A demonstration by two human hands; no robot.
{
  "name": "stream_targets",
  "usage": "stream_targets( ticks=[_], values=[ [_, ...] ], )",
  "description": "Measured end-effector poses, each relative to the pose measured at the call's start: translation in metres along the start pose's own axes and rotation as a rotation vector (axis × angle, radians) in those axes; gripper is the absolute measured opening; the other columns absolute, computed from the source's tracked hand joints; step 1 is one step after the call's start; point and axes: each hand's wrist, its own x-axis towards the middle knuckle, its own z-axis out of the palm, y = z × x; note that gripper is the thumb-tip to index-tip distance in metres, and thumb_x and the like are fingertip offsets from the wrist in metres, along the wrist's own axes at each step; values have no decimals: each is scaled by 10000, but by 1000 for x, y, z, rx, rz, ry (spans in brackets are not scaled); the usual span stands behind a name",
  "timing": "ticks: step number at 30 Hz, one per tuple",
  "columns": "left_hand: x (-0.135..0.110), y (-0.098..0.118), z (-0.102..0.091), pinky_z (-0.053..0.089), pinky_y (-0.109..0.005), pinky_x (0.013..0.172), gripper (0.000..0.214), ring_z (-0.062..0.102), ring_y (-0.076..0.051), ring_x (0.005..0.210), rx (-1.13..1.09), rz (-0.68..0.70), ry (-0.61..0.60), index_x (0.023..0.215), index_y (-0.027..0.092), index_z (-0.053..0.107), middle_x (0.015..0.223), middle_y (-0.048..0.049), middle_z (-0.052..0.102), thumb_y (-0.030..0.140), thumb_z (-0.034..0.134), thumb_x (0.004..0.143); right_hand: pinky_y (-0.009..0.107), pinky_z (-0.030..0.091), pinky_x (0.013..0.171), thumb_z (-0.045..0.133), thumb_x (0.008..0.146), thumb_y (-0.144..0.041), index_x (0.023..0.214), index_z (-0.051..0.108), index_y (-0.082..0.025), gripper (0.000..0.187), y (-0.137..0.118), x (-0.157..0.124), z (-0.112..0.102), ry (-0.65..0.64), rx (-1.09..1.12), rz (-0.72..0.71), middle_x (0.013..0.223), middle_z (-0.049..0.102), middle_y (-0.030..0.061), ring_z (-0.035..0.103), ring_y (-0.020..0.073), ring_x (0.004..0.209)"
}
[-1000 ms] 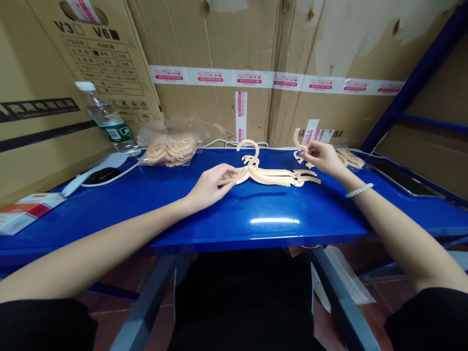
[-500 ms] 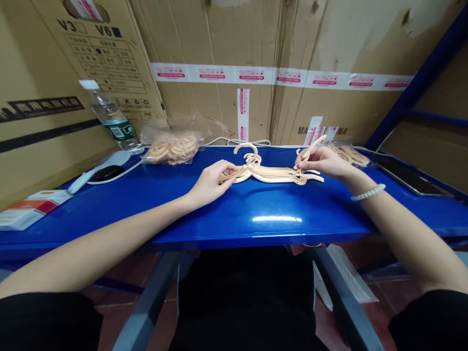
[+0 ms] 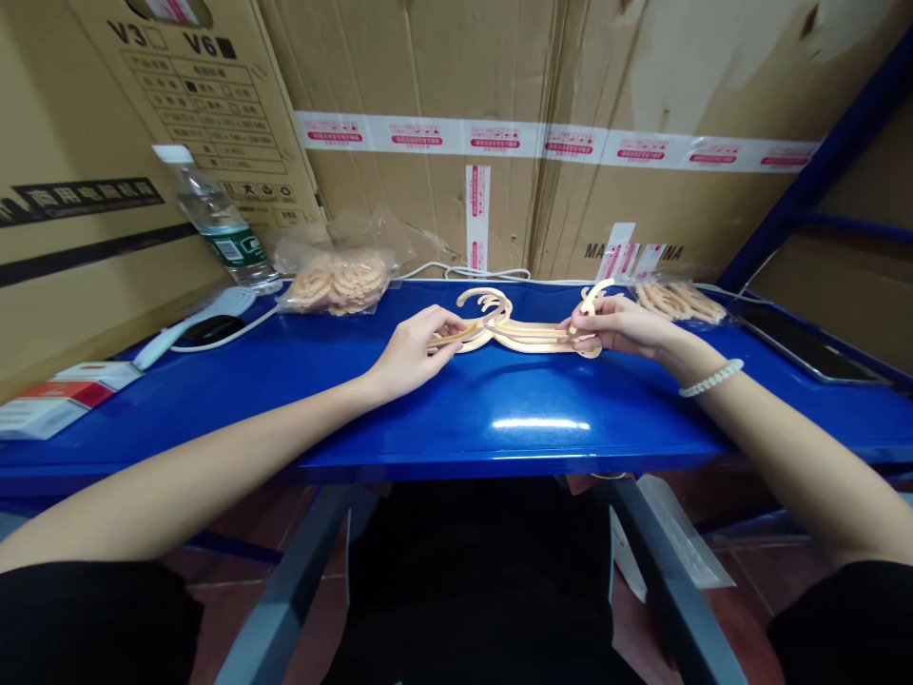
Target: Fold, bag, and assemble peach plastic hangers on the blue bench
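Observation:
Several cream-coloured clothes hangers [image 3: 532, 337] lie stacked together on the blue table [image 3: 456, 409], their hooks at the far side. At the left end of the stack, my left hand [image 3: 414, 350] is closed, with its thumb and fingers pinching the hanger arms. My right hand [image 3: 624, 323] grips a small curved piece [image 3: 597, 295] of the same cream colour, which looks like a hook, at the right end of the stack. Its fingers cover the hangers' right tips, so whether the piece is joined to a hanger cannot be made out.
Behind my left hand lies a clear bag of cream parts [image 3: 342, 283], and another bag [image 3: 681, 300] is past my right hand. A water bottle [image 3: 232, 243], a white brush-like item [image 3: 189, 328] and a small box [image 3: 64, 400] stand left. A phone [image 3: 809, 347] lies right. Cardboard [image 3: 428, 200] closes off the back.
My right hand has moved slightly left and down with the curved piece, closer against the hangers' right end. My left hand keeps its hold. The view has shifted a little.

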Motion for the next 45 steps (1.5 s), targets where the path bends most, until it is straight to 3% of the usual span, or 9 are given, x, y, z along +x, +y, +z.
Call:
stream_targets(
  ticks=[5, 13, 23, 28, 33, 40, 45],
  values=[
    [0, 1, 0, 562, -303, 794, 126, 694, -187, 900, 11, 28, 11, 1031, 169, 664, 998, -63, 730, 158, 644, 907, 212, 648, 679, 1002, 630, -297, 751, 709, -147, 351, 0, -1, 3, -6, 39, 63, 839, 762, 88, 781, 216, 821],
    [1, 3, -1, 561, -302, 785, 119, 680, -176, 853, 1, 44, 34, 1020, 167, 664, 964, -54, 722, 146, 645, 904, 211, 645, 671, 928, 735, -212, 773, 686, -135, 256, -2, -1, 3, -52, 102, 108, 844, 765, 111, 789, 235, 850],
    [0, 4, -1, 561, -303, 791, 121, 689, -183, 878, 16, 63, 33, 1023, 165, 668, 977, -61, 727, 136, 643, 908, 206, 645, 663, 910, 764, -163, 786, 658, -133, 255, -2, -2, 8, -22, 44, 71, 805, 760, 108, 773, 188, 743],
    [-1, 3, 0, 562, -297, 807, 151, 694, -179, 898, 16, 70, 30, 1051, 162, 672, 1000, -63, 735, 120, 642, 909, 220, 657, 674, 959, 705, -196, 747, 662, -135, 306, 2, 1, 12, 95, -5, -51, 784, 760, 104, 772, 194, 736],
    [-1, 2, 0, 566, -310, 828, 179, 691, -180, 902, 7, 28, 25, 1095, 172, 671, 1017, -61, 737, 155, 648, 918, 285, 675, 677, 1007, 630, -344, 749, 676, -163, 396, 7, 2, 18, 127, -77, -182, 757, 764, 93, 760, 205, 701],
    [-1, 0, -1, 568, -325, 833, 167, 691, -189, 910, 4, -13, 16, 1103, 182, 676, 1050, -73, 744, 226, 629, 949, 391, 670, 825, 987, 646, -418, 787, 660, -192, 421, 9, 0, 25, 185, -129, -308, 781, 750, 57, 749, 206, 727],
    [0, 3, -1, 567, -325, 841, 174, 694, -189, 897, -22, -39, 1, 1104, 181, 682, 1031, -69, 740, 267, 623, 965, 379, 657, 756, 969, 649, -466, 794, 648, -198, 442, 11, 1, 25, 235, -171, -349, 723, 724, 53, 725, 205, 678]
  ],
)
